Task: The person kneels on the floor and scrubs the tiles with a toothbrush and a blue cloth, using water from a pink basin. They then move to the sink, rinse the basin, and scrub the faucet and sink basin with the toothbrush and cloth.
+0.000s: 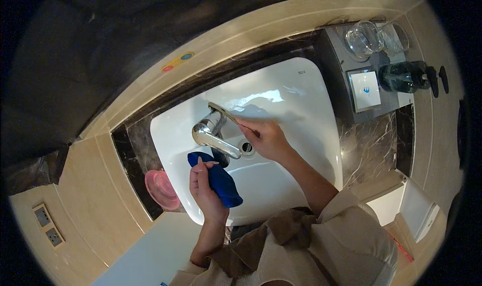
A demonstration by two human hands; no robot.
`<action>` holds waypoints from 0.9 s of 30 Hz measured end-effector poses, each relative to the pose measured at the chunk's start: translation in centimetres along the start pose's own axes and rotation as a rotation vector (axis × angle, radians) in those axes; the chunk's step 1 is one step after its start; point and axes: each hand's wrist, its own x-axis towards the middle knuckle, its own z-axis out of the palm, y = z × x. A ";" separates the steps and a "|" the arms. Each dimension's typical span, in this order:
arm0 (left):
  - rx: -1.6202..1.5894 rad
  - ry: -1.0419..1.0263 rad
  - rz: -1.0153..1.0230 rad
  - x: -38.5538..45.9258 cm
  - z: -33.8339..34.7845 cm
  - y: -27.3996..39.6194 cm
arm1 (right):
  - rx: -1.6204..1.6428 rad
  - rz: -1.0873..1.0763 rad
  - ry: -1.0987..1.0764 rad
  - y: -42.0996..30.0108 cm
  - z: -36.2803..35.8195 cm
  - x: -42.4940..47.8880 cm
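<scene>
My left hand (206, 190) grips a blue cloth (222, 184) over the near left part of a white ceramic washbasin (312, 109). Pinched in my right hand (267, 139) is a thin, narrow tool (225, 112), perhaps a brush; its far end lies against the base of the chrome faucet (214, 133), and its exact kind is unclear. The faucet's spout points towards the drain (246, 147), just left of my right hand. The cloth lies close below the spout, where a dark part beneath the faucet is partly hidden.
A pink plastic bowl (162, 190) stands left of the basin on the dark marble counter (367, 146). At the right, a grey tray (337, 48) holds glasses (363, 39), a framed card (365, 90) and dark pump bottles (403, 77). Wall sockets (49, 225) are at lower left.
</scene>
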 end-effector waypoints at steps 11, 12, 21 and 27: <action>-0.035 -0.016 -0.033 0.5 -1.4 -1.3 | -0.259 0.107 0.059 -1.1 1.4 -4.5; -0.055 -0.003 -0.040 0.1 -0.6 -0.6 | -0.277 0.099 0.061 -1.2 2.0 -4.1; -0.031 0.030 -0.085 -0.4 -0.6 -1.2 | -0.164 0.129 0.159 -0.6 4.5 -8.5; -0.041 0.042 -0.031 -1.2 -0.4 -0.8 | -0.139 0.149 0.171 -0.7 6.0 -9.1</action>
